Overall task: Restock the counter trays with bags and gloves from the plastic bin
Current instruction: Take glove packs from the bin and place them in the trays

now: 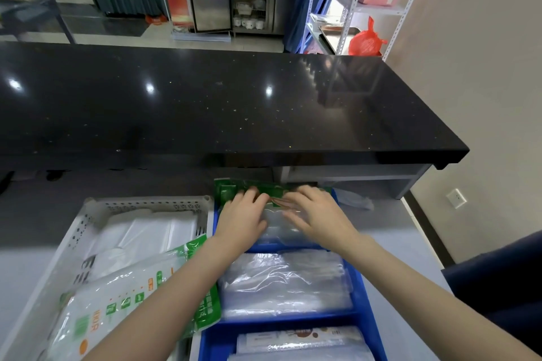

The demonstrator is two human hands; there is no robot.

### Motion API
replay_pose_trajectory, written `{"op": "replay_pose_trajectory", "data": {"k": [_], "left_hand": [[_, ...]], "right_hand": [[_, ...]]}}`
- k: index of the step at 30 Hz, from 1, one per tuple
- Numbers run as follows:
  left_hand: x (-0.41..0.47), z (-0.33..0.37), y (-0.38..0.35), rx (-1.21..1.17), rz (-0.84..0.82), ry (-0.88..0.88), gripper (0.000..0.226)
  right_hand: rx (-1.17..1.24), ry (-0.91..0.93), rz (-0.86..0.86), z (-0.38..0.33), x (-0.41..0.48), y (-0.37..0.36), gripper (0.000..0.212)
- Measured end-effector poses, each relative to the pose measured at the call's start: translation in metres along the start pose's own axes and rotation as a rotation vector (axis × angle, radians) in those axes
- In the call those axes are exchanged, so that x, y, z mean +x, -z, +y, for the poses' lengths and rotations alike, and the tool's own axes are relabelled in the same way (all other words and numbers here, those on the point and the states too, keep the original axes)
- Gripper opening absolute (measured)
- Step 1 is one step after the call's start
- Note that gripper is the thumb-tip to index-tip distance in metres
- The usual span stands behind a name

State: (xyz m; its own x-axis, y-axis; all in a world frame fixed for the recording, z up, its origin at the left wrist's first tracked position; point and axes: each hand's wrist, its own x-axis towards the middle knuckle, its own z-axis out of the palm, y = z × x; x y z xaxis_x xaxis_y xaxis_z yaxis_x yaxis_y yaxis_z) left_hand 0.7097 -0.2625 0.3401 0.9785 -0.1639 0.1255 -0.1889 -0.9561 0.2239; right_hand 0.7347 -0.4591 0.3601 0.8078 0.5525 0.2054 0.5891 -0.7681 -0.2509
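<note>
a: hands first. left hand (pixel 243 214) and right hand (pixel 315 215) lie side by side, fingers spread flat, pressing a green-headed pack of clear bags (pixel 264 193) into the far compartment of the blue tray (pixel 359 293). neither hand is clenched.

b: other compartments?

a: middle one holds a stack of clear bags (pixel 281 284); nearest one holds printed packs (pixel 299 337), contents unreadable.

b: source bin?

a: white perforated bin (pixel 140 205) just left of the tray, touching it, with white bags and a green-printed pack (pixel 126 299) inside.
</note>
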Motion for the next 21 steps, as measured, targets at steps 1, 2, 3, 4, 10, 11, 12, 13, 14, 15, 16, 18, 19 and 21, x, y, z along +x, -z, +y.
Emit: {"op": "replay_pose_trajectory", "data": {"k": [1,2,3,4,10,11,12,13,14,15,16,18,19,21], "left_hand": [[0.001,0.001,-0.001,-0.008,-0.011,0.012,0.048],[0.001,0.001,-0.002,-0.013,-0.017,0.017,0.048],[0.003,0.002,-0.002,-0.013,-0.020,0.017,0.048],[0.004,0.002,-0.002,-0.009,-0.028,0.017,0.048],[0.000,-0.007,0.009,-0.068,-0.131,0.022,0.052],[-0.005,-0.010,0.013,-0.094,-0.098,0.015,0.052],[-0.011,-0.014,0.017,-0.131,-0.049,0.009,0.052],[-0.018,-0.018,0.022,-0.169,0.011,0.002,0.053],[-0.027,-0.024,0.027,-0.199,0.072,0.000,0.053],[-0.035,-0.029,0.033,-0.224,0.132,0.003,0.051],[-0.044,-0.037,0.039,-0.244,0.190,0.020,0.049],[-0.068,-0.058,0.049,-0.264,0.268,0.120,0.043],[-0.080,-0.071,0.054,-0.259,0.270,0.188,0.039],[-0.106,-0.097,0.060,-0.232,0.176,0.315,0.031]], "right_hand": [[-0.049,0.024,-0.061,0.002,-0.005,-0.001,0.052],[-0.111,0.035,-0.122,0.004,-0.008,-0.004,0.059],[-0.156,0.030,-0.171,0.006,-0.008,-0.008,0.060],[-0.173,0.009,-0.205,0.008,-0.007,-0.011,0.059],[-0.134,-0.041,-0.273,0.007,0.003,-0.013,0.053],[-0.123,-0.043,-0.243,0.006,0.002,-0.011,0.053],[-0.112,-0.039,-0.198,0.003,0.001,-0.008,0.054],[-0.106,-0.027,-0.145,-0.001,0.001,-0.006,0.054],[-0.102,-0.003,-0.095,-0.007,0.000,-0.003,0.054],[-0.100,0.022,-0.050,-0.013,0.001,-0.001,0.054],[-0.097,0.048,-0.015,-0.020,0.002,0.001,0.053],[-0.076,0.119,0.021,-0.043,0.007,0.003,0.050],[-0.052,0.157,0.019,-0.057,0.011,0.003,0.047],[0.022,0.246,-0.021,-0.088,0.017,-0.003,0.040]]}}
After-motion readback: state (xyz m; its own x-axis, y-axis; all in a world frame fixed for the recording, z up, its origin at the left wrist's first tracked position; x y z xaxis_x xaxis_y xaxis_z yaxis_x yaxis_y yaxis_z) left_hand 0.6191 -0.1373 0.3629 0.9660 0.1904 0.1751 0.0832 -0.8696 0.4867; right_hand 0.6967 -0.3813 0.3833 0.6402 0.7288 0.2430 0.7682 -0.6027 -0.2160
